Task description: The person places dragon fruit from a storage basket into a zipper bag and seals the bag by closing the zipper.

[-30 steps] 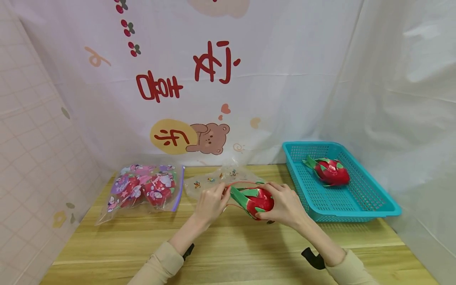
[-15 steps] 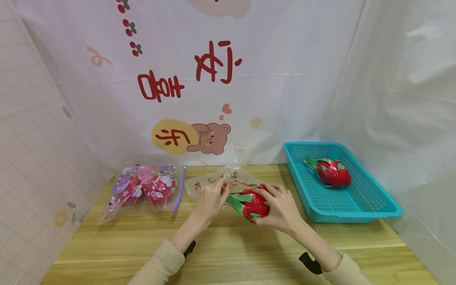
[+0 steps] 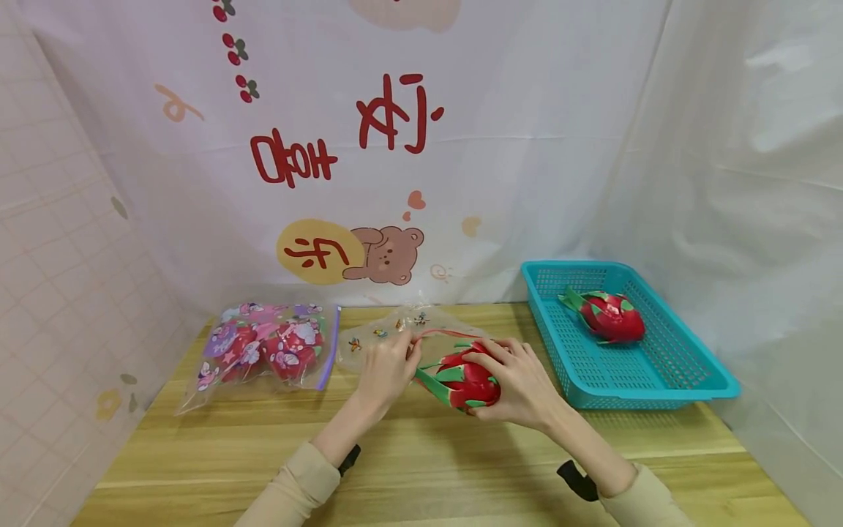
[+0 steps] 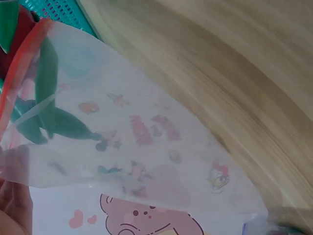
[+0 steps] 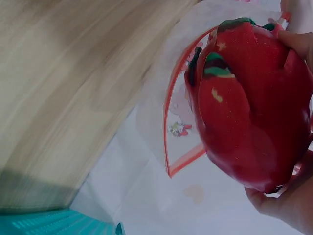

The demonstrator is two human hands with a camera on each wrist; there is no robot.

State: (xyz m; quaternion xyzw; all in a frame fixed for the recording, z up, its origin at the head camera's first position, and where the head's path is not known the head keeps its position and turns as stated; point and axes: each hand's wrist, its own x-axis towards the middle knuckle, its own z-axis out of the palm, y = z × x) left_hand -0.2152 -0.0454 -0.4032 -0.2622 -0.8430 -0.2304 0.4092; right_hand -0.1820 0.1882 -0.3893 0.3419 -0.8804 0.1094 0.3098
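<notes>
Head view: a red toy dragon fruit with green plastic leaves is held in the right hand, whose fingers are curled over its far and right side, the thumb beneath; the leafy tip is pointed left, clear of the grip. The fruit is positioned at the red-edged mouth of a clear printed zip-top plastic bag, just above the light wooden tabletop. The bag's rim is pinched by the left hand, immediately left of the fruit.

Right wrist view: the fruit is seen cupped from below and behind by the fingers, with the bag's red rim just beside it.

Left wrist view: green leaves are seen through the bag's film.

Also recorded: a second filled printed bag with a purple edge, left; a turquoise perforated plastic basket, right, containing another red dragon fruit.
</notes>
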